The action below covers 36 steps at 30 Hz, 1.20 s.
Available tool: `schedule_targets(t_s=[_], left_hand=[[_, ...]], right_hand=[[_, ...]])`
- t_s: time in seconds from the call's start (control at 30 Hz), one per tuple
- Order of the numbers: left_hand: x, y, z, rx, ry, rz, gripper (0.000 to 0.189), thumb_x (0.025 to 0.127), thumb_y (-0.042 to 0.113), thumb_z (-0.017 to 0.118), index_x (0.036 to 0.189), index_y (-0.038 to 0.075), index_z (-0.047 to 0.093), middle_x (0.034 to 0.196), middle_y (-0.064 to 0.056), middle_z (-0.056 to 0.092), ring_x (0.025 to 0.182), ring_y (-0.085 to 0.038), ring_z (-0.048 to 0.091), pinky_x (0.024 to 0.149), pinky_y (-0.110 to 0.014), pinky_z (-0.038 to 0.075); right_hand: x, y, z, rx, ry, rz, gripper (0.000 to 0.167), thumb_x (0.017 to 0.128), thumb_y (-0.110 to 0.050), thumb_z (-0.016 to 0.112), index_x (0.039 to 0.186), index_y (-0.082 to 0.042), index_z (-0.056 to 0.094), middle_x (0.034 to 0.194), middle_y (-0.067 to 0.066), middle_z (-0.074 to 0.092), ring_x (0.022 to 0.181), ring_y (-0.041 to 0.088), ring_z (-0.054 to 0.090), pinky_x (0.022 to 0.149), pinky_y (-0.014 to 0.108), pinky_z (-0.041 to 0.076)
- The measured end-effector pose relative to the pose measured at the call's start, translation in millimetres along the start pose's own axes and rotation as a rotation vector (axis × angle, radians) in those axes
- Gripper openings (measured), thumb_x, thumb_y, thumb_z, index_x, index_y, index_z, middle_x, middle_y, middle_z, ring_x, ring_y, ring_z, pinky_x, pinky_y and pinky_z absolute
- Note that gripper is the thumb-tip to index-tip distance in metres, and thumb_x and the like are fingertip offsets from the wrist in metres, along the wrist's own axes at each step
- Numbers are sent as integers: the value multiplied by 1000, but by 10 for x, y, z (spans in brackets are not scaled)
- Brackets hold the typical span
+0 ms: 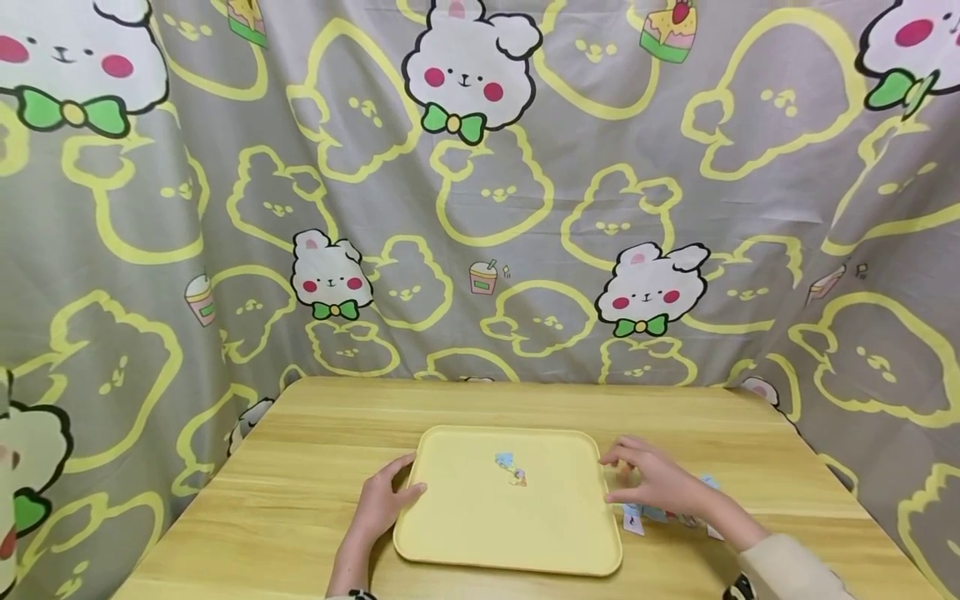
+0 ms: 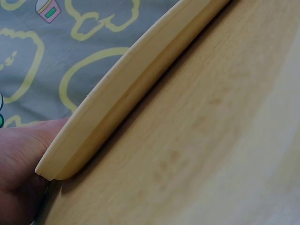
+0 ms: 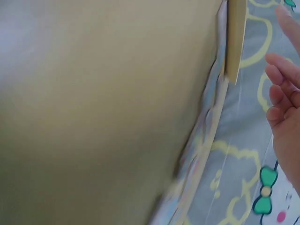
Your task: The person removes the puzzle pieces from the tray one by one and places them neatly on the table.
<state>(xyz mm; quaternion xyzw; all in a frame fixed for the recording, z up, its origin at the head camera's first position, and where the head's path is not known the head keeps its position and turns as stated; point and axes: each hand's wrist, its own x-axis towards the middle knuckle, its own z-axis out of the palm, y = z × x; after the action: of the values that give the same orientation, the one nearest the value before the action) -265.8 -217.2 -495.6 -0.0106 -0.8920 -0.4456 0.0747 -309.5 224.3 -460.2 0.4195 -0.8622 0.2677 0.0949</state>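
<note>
A yellow tray (image 1: 495, 529) lies on the wooden table. My left hand (image 1: 381, 500) grips its left edge, thumb over the rim and fingers along the outside; the left wrist view shows that hand at the end of the tray's side wall (image 2: 117, 89). Inside the tray, toward the back, lie small printed pieces that look like jigsaw pieces (image 1: 505, 460). My right hand (image 1: 660, 482) hovers by the right rim, fingers loosely bent and thumb apart. Nothing is held in it, and the right wrist view shows a gap between the fingers (image 3: 277, 75) and the tray.
Several loose printed pieces (image 1: 633, 521) lie on the table (image 1: 315, 450) right of the tray, partly hidden under my right hand and forearm. A grey curtain (image 1: 517, 333) with cartoon rabbits hangs behind the table and along both sides.
</note>
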Motion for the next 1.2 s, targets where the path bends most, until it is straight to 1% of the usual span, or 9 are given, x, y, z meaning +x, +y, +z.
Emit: schedule_targets(t_s=[0.13,0.2,0.4,0.5,0.6,0.7,0.93,1.07,1.2], left_hand=[[-7,-1,-3,-3,4,-3,59,87,23,74,140,10,53,146,-23,49,137,-47,41,113,-63,35],[-3,-5,-4,-2,6,-2,59,87,24,74,140,10,53,146,-23,50,137,-47,41,113,-63,35],[27,-12,-8,-4,10,8,59,86,24,75,139,9,54,145,-23,50,137,-47,41,112,-63,36],[35,-22,-3,0,17,15,58,86,24,75,139,9,54,144,-23,51,136,-47,42,112,-63,36],[32,-28,-1,1,19,18,59,86,24,75,138,9,55,144,-23,51,136,-47,43,112,-62,36],[19,-26,-3,-1,18,29,58,86,24,75,138,8,55,144,-24,51,135,-48,43,111,-63,37],[-10,-14,6,0,23,19,60,84,25,76,138,8,55,142,-24,53,135,-48,44,112,-63,35],[-21,-13,15,-2,19,20,60,84,25,76,138,7,55,142,-24,52,135,-48,44,112,-63,36],[-18,-19,18,-18,12,24,61,84,24,76,138,6,54,143,-25,51,135,-49,43,112,-64,35]], right_hand=[[218,-93,52,20,-92,65,46,84,-35,76,117,-5,65,102,2,57,83,14,48,66,19,43],[326,-130,78,16,-120,71,48,84,-37,76,118,-5,65,102,3,56,85,15,48,68,20,43],[617,-195,179,-46,-171,-21,53,82,-37,77,119,-2,65,103,5,56,93,22,52,75,25,48],[755,-214,238,-94,-193,-79,55,81,-39,78,119,-1,65,103,6,57,93,21,54,77,25,50],[887,-236,296,-155,-221,-125,58,80,-42,78,118,-1,66,101,5,57,91,15,52,77,22,50],[1005,-272,348,-194,-258,-146,60,79,-44,78,119,-1,66,101,2,55,90,7,46,76,18,48],[1201,-340,482,-282,-295,-210,64,76,-48,79,118,0,68,97,-2,53,84,4,39,71,15,40],[1259,-363,556,-316,-350,-174,67,75,-50,79,121,-3,67,97,-4,51,83,3,35,70,13,36],[1289,-384,588,-322,-388,-142,65,76,-49,79,122,-4,67,98,-6,52,83,3,35,71,13,37]])
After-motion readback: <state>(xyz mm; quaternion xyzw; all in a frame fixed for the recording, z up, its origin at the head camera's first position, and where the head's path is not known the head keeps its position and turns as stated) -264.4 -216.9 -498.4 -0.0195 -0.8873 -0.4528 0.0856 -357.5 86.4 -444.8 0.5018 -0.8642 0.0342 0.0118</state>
